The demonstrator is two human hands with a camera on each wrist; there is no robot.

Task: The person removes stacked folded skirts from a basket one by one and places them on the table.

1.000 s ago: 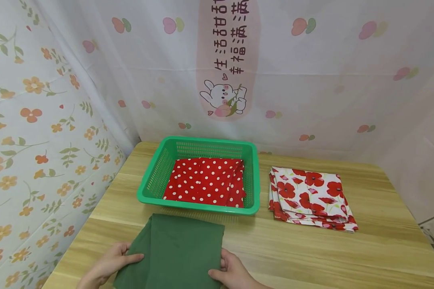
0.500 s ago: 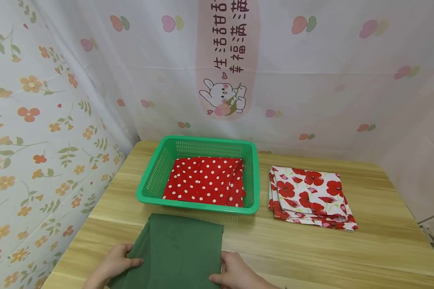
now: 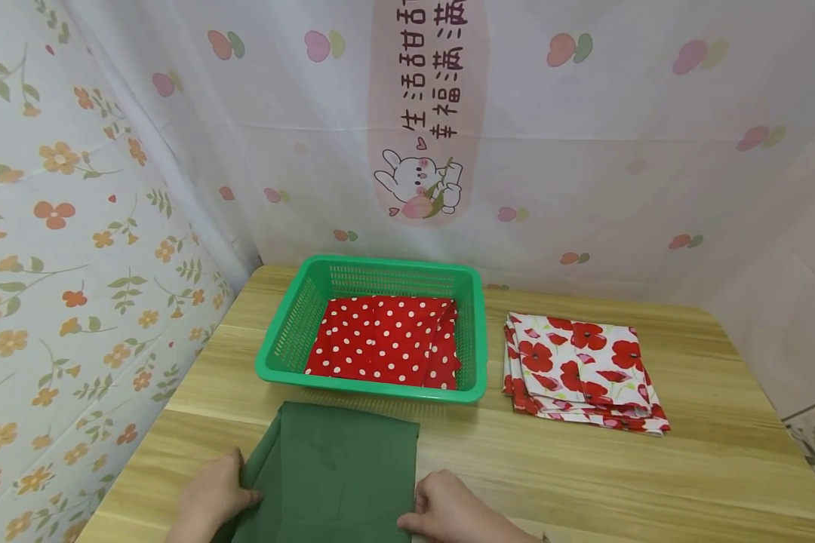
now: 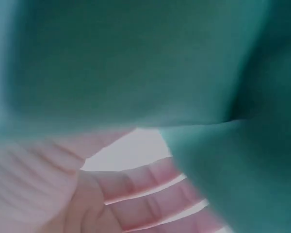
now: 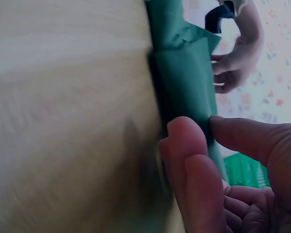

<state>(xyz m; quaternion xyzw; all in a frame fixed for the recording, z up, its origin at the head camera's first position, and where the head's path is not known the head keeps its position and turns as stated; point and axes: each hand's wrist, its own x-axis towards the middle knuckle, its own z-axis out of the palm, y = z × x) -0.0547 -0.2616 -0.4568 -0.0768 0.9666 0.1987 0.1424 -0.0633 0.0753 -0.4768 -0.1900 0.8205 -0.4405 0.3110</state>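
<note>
Your folded green cloth [image 3: 342, 471] sits between your hands, near side of the green plastic basket [image 3: 370, 387]. Key relation: its far edge runs left-right, roughly along the basket's near rim, just short of it. Near end drops out of frame, so can't call the long axis.

Left hand [image 3: 213, 494]: has the left edge, thumb on top, fingers behind and spread with gaps. Right hand [image 3: 448, 505]: tighter, pinching the right edge between thumb and curled fingers. Neither is clearly nearer; you have one side each. Can't tell how much of the cloth bears on the desk [image 3: 706, 467].

If you're going for the basket, I'd judge it's straight away from you, over that rim, onto the red polka-dot cloth [image 3: 380, 339] inside. Poppy-print cloths [image 3: 577, 369] are off right, well apart.
</note>
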